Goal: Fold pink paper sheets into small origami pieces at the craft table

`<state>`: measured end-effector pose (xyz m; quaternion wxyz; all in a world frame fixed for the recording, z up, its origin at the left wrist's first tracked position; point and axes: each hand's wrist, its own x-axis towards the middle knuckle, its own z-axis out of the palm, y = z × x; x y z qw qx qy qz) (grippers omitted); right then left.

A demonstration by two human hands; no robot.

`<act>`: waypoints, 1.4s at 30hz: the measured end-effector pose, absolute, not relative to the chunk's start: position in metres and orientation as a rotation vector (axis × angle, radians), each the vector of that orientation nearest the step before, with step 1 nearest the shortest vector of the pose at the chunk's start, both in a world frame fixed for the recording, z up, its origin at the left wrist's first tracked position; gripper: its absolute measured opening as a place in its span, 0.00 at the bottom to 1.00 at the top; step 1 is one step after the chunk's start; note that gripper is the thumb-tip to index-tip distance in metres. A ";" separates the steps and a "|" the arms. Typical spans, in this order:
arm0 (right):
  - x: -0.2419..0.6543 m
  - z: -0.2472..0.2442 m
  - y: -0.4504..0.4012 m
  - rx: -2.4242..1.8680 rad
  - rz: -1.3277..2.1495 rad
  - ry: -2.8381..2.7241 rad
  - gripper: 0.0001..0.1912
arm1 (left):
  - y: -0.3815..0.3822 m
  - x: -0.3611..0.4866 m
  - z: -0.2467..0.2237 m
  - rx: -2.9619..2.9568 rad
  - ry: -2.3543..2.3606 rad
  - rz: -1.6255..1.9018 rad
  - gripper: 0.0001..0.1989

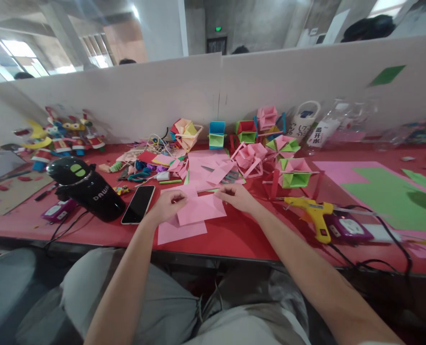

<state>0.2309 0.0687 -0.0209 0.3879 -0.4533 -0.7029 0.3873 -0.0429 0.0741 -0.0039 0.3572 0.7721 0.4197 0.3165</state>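
Observation:
A pink paper sheet is spread between my two hands over the red table. My left hand has its fingers pinched at the sheet's upper left. On the other side, my right hand pinches near the upper right corner. Another pink sheet lies partly underneath. Just beyond my hands are more pink paper and scissors, partly covered by a pink piece.
A black bottle and a phone are on the left. Folded paper shapes stand farther back. On the right are a yellow glue gun, a purple power socket, cables and green paper. A white partition runs behind.

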 end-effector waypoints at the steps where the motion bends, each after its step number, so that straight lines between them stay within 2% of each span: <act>1: 0.231 -0.021 0.068 -1.136 0.993 -1.801 0.18 | 0.073 -0.042 -0.004 2.008 1.065 0.773 0.09; 10: 0.224 -0.020 0.066 -0.997 1.006 -1.930 0.14 | 0.066 -0.025 -0.008 2.115 1.107 0.642 0.10; 25: 0.211 -0.024 0.064 -0.973 0.886 -1.959 0.10 | 0.058 0.004 -0.014 2.158 1.114 0.779 0.09; 42: 0.219 -0.030 0.074 -1.093 0.851 -1.817 0.08 | 0.071 -0.022 -0.007 2.159 1.220 0.852 0.08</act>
